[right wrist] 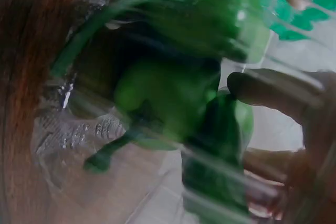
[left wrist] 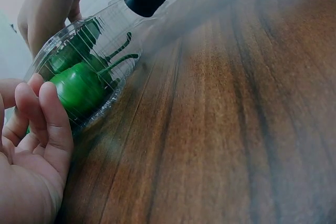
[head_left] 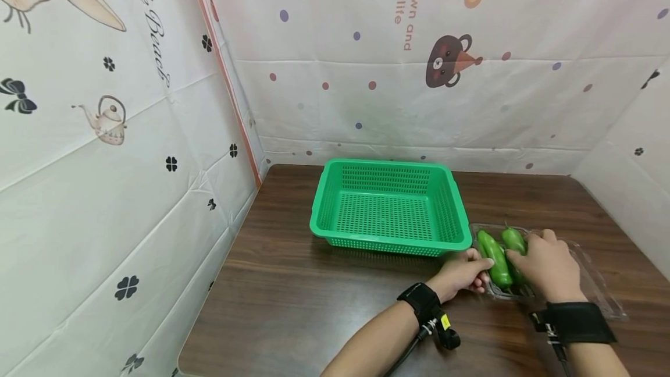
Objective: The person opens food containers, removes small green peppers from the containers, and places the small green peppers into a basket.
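A clear plastic tray (head_left: 597,284) with green peppers (head_left: 494,260) lies on the brown table, right of a green basket (head_left: 389,163). My left hand (head_left: 478,269) rests at the tray's left edge, and its fingers (left wrist: 44,119) lie loosely against the tray wall (left wrist: 113,85) beside a pepper (left wrist: 79,90). My right hand (head_left: 526,256) reaches into the tray from the right and curls over a pepper (head_left: 514,239). In the right wrist view, blurred through the plastic, one of its fingers (right wrist: 273,87) lies on a pepper (right wrist: 163,93). Black wrist straps sit on both arms.
The green basket holds nothing and stands mid-table, close to the tray. Patterned white sheets (head_left: 131,162) wall in the table on the left, back and right. Bare wood (head_left: 314,301) stretches in front of the basket and to the left of my arms.
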`<state>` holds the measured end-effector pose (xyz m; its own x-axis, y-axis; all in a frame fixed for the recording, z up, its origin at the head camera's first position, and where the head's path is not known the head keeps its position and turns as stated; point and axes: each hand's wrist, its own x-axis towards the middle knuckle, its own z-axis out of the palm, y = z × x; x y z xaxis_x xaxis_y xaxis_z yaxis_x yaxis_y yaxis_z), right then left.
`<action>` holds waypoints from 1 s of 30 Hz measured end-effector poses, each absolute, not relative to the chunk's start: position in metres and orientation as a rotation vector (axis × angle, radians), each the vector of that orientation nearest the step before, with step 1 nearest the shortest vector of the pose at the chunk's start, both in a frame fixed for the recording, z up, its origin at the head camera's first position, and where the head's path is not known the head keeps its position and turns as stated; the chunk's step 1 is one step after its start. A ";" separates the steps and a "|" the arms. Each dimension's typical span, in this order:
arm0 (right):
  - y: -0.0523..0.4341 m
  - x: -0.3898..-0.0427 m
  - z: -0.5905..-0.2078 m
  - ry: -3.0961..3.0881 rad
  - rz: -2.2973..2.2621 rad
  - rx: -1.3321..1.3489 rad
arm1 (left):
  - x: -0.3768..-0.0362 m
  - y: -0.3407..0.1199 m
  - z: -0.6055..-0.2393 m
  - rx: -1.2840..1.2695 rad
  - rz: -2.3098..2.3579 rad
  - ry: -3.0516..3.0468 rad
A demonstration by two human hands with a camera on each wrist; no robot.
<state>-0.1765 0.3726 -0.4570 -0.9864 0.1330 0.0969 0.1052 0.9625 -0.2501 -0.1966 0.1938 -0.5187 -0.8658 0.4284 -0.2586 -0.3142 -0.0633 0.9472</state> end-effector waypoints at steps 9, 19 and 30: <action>0.363 -0.177 -0.458 -2.988 0.300 -0.194 | -0.197 0.197 -0.517 0.103 1.969 1.748; 0.362 -0.177 -0.463 -2.999 0.303 -0.204 | -0.196 0.197 -0.519 0.101 1.982 1.739; 0.363 -0.179 -0.464 -3.001 0.323 -0.234 | -0.195 0.167 -0.500 0.355 1.490 1.835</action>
<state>-0.1787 0.3630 -0.4644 -0.9815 0.1650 0.0969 0.1406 0.9653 -0.2200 -0.1951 0.1669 -0.5000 -0.6925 0.6227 -0.3642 -0.2285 0.2896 0.9295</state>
